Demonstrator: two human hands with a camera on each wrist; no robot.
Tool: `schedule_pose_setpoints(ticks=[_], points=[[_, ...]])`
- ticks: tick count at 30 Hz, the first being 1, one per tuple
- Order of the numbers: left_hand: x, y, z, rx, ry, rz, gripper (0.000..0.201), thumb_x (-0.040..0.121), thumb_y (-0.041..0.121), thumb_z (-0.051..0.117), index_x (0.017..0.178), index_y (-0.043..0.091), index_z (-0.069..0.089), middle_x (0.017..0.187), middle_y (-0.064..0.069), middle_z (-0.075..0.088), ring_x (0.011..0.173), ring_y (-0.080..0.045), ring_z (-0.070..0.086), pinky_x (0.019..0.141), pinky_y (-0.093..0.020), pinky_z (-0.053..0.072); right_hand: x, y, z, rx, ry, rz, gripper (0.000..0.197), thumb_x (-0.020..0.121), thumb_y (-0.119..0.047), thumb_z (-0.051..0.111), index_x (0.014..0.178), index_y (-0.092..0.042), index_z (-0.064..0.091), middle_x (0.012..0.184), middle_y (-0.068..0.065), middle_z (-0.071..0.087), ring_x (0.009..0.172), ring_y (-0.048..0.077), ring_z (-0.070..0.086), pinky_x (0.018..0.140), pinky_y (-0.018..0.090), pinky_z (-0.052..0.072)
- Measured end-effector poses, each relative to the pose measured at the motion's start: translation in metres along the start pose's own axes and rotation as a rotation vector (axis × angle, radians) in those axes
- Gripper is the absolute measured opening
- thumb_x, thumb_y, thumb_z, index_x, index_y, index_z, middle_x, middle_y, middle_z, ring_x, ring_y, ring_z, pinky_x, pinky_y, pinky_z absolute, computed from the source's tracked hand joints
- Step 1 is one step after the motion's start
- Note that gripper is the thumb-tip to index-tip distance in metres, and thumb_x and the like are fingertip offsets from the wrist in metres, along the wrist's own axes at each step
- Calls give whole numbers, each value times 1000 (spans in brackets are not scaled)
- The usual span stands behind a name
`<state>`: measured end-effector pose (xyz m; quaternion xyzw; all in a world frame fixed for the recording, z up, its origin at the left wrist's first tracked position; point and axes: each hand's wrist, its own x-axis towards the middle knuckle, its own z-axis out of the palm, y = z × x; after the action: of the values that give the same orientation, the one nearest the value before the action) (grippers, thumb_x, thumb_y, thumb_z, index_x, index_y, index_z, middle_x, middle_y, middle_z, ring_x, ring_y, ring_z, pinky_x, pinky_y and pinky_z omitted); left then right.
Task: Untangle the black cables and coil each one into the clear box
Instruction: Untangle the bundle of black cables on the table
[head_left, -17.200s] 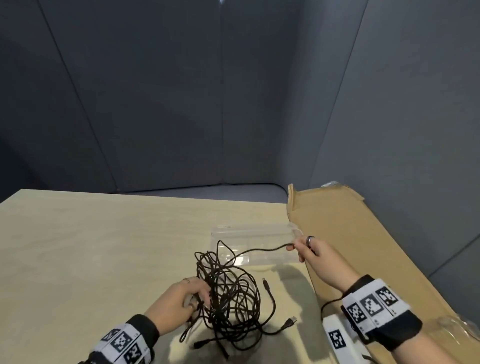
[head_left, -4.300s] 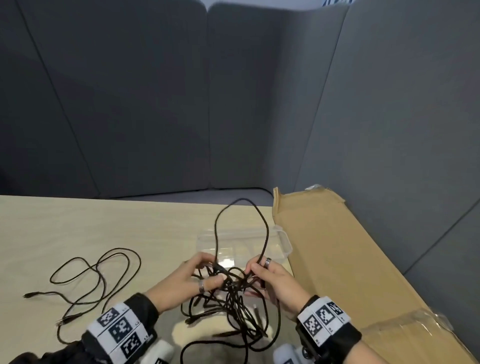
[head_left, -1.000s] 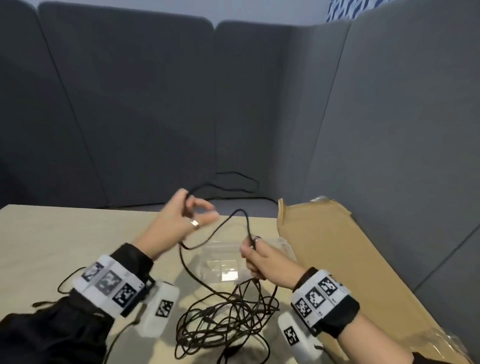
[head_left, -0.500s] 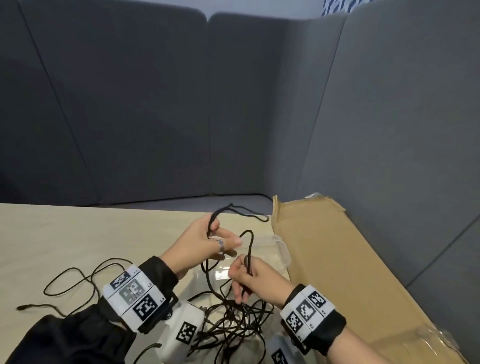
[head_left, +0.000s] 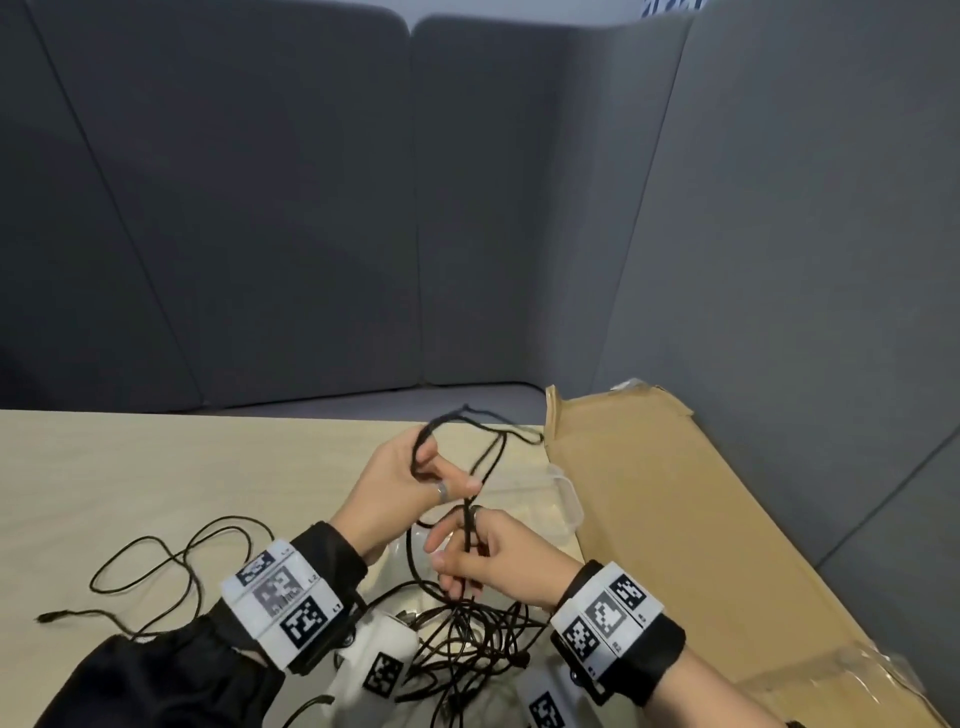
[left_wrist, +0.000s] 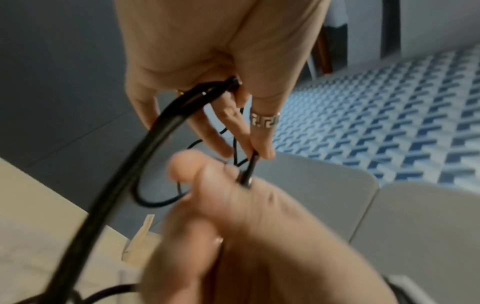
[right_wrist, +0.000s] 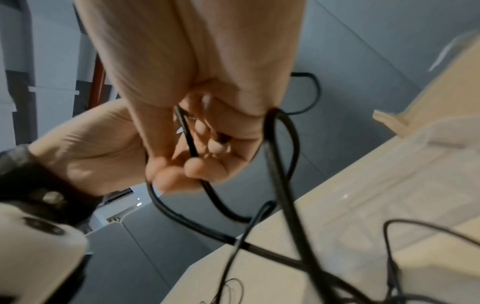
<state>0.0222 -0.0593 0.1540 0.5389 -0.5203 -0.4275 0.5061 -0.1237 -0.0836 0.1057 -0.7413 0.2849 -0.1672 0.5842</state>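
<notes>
Pale wood desk (head_left: 156, 467), grey padded partitions (head_left: 311, 208) behind, flattened cardboard (head_left: 675, 519) at right. Left hand (head_left: 400, 488) and right hand (head_left: 488, 561): each grip pinching black cables (head_left: 467, 639) before clear box (head_left: 550, 499).

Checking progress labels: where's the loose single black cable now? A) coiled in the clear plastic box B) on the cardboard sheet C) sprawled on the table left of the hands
C: the loose single black cable lies uncoiled on the light wooden table, left of the left hand.

A pale wooden table (head_left: 156, 467) carries everything. On it lie a tangle of black cables (head_left: 467, 639), a loose black cable (head_left: 171, 551) at left, the clear box (head_left: 545, 499) — and flattened cardboard (head_left: 675, 519) along the right edge.
</notes>
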Motion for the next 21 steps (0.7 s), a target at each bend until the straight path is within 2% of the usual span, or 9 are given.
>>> schedule_pose_setpoints(ticks=[3, 6, 9, 11, 12, 14, 17, 19, 21], points=[[0, 8, -15, -182, 31, -17, 44, 78, -10, 64, 72, 15, 29, 63, -8, 63, 67, -21, 68, 65, -34, 58, -2, 20, -7, -320, -7, 55, 16, 89, -16, 59, 99, -28, 58, 83, -8, 64, 84, 9, 62, 84, 23, 47], [-2, 19, -31, -310, 59, -12, 39, 81, -9, 58, 72, 16, 30, 65, -8, 56, 62, -20, 66, 58, -37, 58, -6, 52, -13, -648, -61, 171, 21, 90, -25, 56, 112, -22, 58, 113, 2, 62, 107, 17, 55, 92, 26, 41], [-4, 36, -48, -399, 142, 46, 34, 79, -2, 57, 70, 18, 32, 63, -3, 57, 58, -13, 63, 56, -34, 57, -17, 90, -24, -670, -137, 328, 4, 89, -29, 58, 90, -32, 56, 97, -4, 57, 102, 19, 53, 81, 23, 40], [-5, 49, -60, -431, 208, 85, 31, 80, 4, 56, 68, 20, 33, 62, 1, 59, 56, -8, 61, 53, -30, 56, -26, 108, -29, -640, -168, 439, 18, 85, -30, 63, 80, -41, 50, 86, -10, 52, 101, 21, 57, 73, 18, 39], [-5, 54, -64, -437, 237, 97, 32, 84, 4, 54, 67, 20, 33, 63, 2, 60, 56, -7, 60, 52, -28, 55, -29, 111, -30, -646, -146, 468, 17, 83, -30, 65, 85, -41, 52, 87, -10, 51, 103, 21, 57, 76, 19, 40], [-7, 61, -68, -462, 252, 104, 34, 90, 3, 48, 66, 22, 34, 67, 3, 59, 56, -5, 58, 50, -25, 53, -29, 108, -27, -704, -65, 413, 35, 80, -37, 68, 112, -34, 54, 104, -8, 52, 111, 17, 52, 91, 24, 40], [-11, 65, -54, -584, 168, 79, 32, 92, 4, 44, 67, 22, 35, 73, 1, 55, 55, -6, 51, 45, -18, 44, -15, 82, -7, -689, -14, 240, 71, 77, -52, 65, 138, -35, 35, 136, -5, 41, 125, 14, 37, 109, 37, 31], [-13, 66, -43, -654, 100, 62, 31, 93, 5, 42, 67, 21, 37, 74, 2, 53, 54, -6, 46, 43, -15, 37, 0, 69, 12, -642, -91, 182, 73, 78, -55, 63, 140, -30, 35, 141, -1, 34, 129, 17, 31, 111, 39, 28], [-15, 75, -40, -674, 68, 74, 31, 94, 7, 40, 67, 22, 36, 73, 3, 52, 52, -5, 41, 40, -13, 32, 11, 61, 30, -633, -145, 176, 51, 86, -49, 58, 128, -21, 51, 136, 4, 42, 125, 21, 38, 107, 37, 32]])
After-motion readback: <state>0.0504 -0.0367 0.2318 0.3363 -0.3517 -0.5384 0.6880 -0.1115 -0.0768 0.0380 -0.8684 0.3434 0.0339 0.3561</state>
